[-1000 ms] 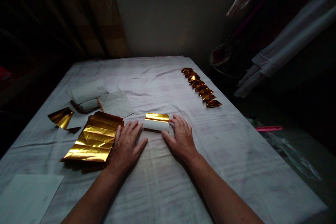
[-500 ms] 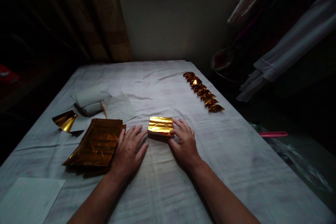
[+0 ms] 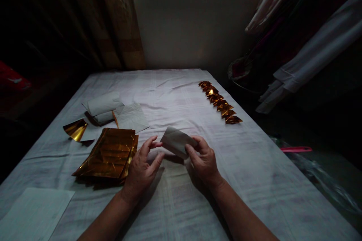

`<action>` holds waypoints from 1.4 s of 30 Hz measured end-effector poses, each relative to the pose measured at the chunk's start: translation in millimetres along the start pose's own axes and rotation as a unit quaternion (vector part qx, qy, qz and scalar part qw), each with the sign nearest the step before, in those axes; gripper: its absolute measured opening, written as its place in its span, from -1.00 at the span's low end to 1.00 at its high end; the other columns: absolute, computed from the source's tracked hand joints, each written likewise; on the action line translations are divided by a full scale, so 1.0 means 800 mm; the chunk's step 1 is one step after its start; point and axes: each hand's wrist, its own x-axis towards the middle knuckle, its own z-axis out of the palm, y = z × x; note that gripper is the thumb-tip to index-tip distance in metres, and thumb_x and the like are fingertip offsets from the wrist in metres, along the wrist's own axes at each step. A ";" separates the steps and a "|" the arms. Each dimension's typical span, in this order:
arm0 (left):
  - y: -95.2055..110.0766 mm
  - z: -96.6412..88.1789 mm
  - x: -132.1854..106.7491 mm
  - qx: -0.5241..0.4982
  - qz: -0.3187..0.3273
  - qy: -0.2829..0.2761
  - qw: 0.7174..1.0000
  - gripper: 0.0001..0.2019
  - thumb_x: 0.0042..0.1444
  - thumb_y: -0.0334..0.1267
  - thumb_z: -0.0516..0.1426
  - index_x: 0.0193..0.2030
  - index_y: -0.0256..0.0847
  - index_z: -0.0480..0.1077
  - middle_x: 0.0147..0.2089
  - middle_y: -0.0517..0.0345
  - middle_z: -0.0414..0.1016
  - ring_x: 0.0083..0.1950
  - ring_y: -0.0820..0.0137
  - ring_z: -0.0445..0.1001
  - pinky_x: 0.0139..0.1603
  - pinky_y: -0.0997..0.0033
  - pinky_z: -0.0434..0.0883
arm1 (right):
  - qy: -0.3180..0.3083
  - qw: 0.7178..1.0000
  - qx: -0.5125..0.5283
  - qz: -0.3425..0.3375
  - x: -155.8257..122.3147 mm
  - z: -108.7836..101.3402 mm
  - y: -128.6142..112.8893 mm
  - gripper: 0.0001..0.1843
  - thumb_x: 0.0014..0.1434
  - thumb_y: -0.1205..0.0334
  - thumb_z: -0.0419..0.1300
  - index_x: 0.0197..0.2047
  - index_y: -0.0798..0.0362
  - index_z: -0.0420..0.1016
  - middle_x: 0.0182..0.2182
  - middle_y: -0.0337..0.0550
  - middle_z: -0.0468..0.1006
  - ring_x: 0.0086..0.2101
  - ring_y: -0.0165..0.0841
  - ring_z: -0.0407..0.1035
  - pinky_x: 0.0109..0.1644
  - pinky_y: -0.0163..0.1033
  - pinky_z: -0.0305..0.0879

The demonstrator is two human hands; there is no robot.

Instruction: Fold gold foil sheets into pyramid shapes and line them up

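Gold sheets (image 3: pixel 109 154) are stacked beside the left hand (image 3: pixel 141 171), likely for easy reach, its fingers spread near the paper (image 3: pixel 175 142) clamped above the desk (image 3: pixel 181 211) by the right hand's (image 3: pixel 205 162) fingers; folded gold pieces (image 3: pixel 219 102) are lined up rightmost, seemingly kept clear.

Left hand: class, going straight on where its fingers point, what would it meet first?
Probably the pale paper held in the right hand; the left hand looks close to its left edge, but contact is unclear.
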 end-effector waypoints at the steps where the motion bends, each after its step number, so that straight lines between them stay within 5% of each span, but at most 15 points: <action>1: 0.002 -0.001 0.000 -0.006 -0.004 0.002 1.000 -0.52 0.28 -0.16 0.11 0.30 -0.10 0.14 0.02 0.04 0.58 0.06 0.28 0.56 0.09 0.24 0.47 | 0.005 1.000 0.025 0.017 0.001 0.000 -0.001 -0.76 0.20 0.12 0.17 -0.09 0.00 0.46 -0.40 -0.25 0.56 -0.45 -0.39 0.43 -0.36 -0.33 0.37; 6: 0.010 -0.006 0.000 0.029 0.041 0.065 0.997 -0.62 0.29 -0.15 0.09 0.21 -0.11 0.25 0.04 -0.01 0.52 0.07 0.24 0.52 0.11 0.18 0.47 | -0.030 0.994 0.080 0.071 0.004 -0.002 0.008 -0.51 0.20 0.07 0.16 0.16 0.05 0.36 -0.55 -0.34 0.42 -0.56 -0.41 0.30 -0.50 -0.35 0.27; 9: 0.011 -0.008 0.001 0.053 0.087 0.091 0.991 -0.73 0.31 -0.22 0.06 0.12 -0.12 0.32 0.05 0.00 0.49 0.10 0.26 0.48 0.13 0.18 0.45 | -0.059 0.997 0.003 0.058 0.006 -0.005 0.014 -0.45 0.21 0.08 0.12 0.25 0.04 0.32 -0.52 -0.31 0.46 -0.53 -0.39 0.34 -0.43 -0.33 0.29; 14: 0.006 -0.006 0.001 0.093 0.183 -0.020 0.979 -0.71 0.33 -0.31 0.02 0.14 -0.08 0.35 0.17 0.06 0.49 0.28 0.25 0.36 0.32 0.09 0.28 | -0.100 0.979 -0.179 -0.014 0.019 -0.005 0.023 -0.44 0.21 0.14 0.08 0.27 0.04 0.34 -0.52 -0.26 0.48 -0.49 -0.33 0.37 -0.34 -0.29 0.30; 21: -0.008 0.007 -0.007 0.189 0.186 -0.198 0.944 -0.43 0.29 0.05 0.05 0.35 -0.15 0.22 0.38 -0.05 0.28 0.43 0.12 0.16 0.45 -0.13 -0.01 | -0.099 0.963 -0.246 -0.052 0.026 0.001 0.039 -0.46 0.22 0.16 0.11 0.27 -0.02 0.35 -0.41 -0.17 0.58 -0.38 -0.26 0.45 -0.24 -0.22 0.37; 25: -0.009 0.012 -0.012 0.221 0.175 -0.210 0.936 -0.32 0.22 0.16 0.09 0.38 -0.14 0.19 0.38 -0.06 0.29 0.42 0.10 0.17 0.46 -0.16 -0.13 | -0.071 0.975 -0.200 -0.070 0.026 0.001 0.042 -0.47 0.25 0.19 0.09 0.28 0.04 0.30 -0.20 -0.08 0.63 -0.29 -0.28 0.49 -0.12 -0.16 0.43; 30: 0.002 0.017 -0.013 0.239 0.145 -0.163 0.946 -0.43 0.24 0.11 0.09 0.31 -0.10 0.29 0.31 -0.01 0.38 0.34 0.11 0.29 0.44 -0.15 -0.07 | -0.025 0.963 -0.213 -0.163 0.020 -0.009 0.030 -0.54 0.22 0.25 0.11 0.19 0.07 0.37 0.12 0.09 0.48 0.10 -0.16 0.37 0.17 0.01 0.32; 36: 0.010 0.021 -0.010 0.252 0.125 -0.130 0.951 -0.55 0.26 -0.01 0.12 0.22 -0.14 0.38 0.24 0.00 0.46 0.25 0.11 0.40 0.40 -0.17 0.05 | -0.234 0.918 -0.244 -0.207 0.000 -0.020 0.000 -0.60 0.08 0.36 0.22 0.03 0.03 0.49 0.07 -0.02 0.53 0.06 -0.17 0.39 0.17 -0.02 0.32; 42: 0.013 0.019 -0.006 0.255 0.114 -0.131 0.951 -0.58 0.21 -0.08 0.17 0.17 -0.19 0.41 0.19 -0.04 0.50 0.17 0.08 0.44 0.34 -0.17 0.13 | -0.264 0.888 -0.303 -0.223 -0.001 -0.014 -0.006 -0.66 0.11 0.41 0.19 -0.01 0.10 0.48 0.11 0.05 0.50 0.12 -0.14 0.35 0.23 -0.01 0.27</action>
